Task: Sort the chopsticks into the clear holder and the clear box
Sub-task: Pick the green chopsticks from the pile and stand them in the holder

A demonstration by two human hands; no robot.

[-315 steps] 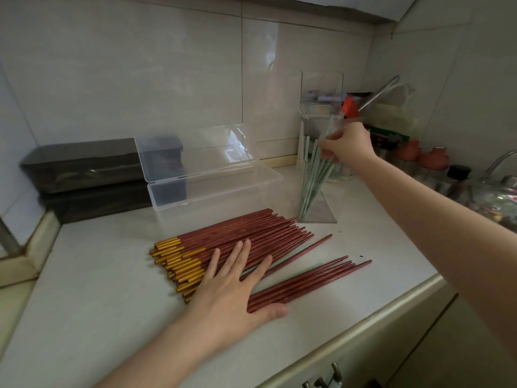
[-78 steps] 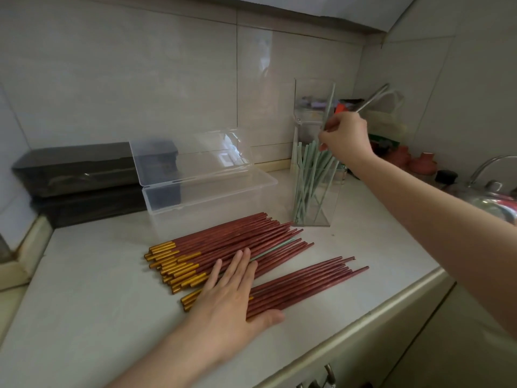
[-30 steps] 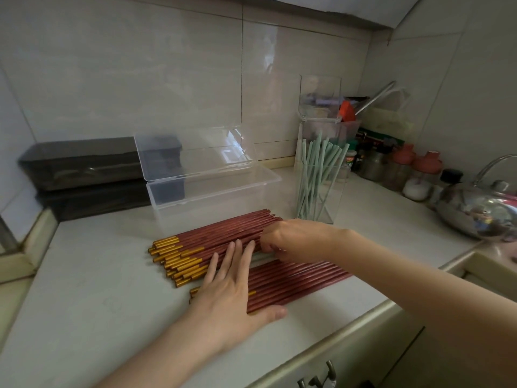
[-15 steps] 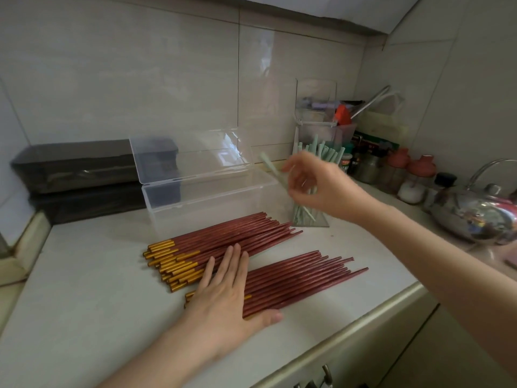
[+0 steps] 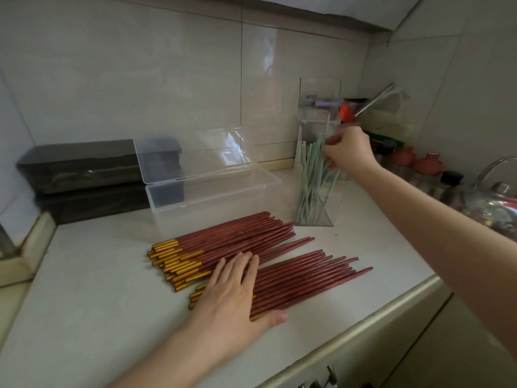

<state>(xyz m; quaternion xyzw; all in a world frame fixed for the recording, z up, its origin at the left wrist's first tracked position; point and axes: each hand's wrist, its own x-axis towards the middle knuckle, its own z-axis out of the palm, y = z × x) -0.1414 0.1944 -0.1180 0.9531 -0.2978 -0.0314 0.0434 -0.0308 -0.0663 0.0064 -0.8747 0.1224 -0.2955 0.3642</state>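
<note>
Left hand [image 5: 232, 292] covers the red chopsticks' [image 5: 302, 278] gold ends; right hand [image 5: 347, 151] hides the green chopsticks' [image 5: 310, 177] tops; kettle [image 5: 500, 203] cropped at 3 o'clock.

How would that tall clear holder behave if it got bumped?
The clear holder looks tall on a narrow base, so it is probably tippy. The green chopsticks lean to one side inside, likely adding top weight. Its smooth plastic may slide on the countertop.

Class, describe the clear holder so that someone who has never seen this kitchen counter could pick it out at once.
Start at the pale countertop under the tiled wall. To the right of the low clear box with its raised lid stands the clear holder, where the right hand reaches. It alone is tall, narrow and upright, and holds pale green chopsticks standing on end.
</note>
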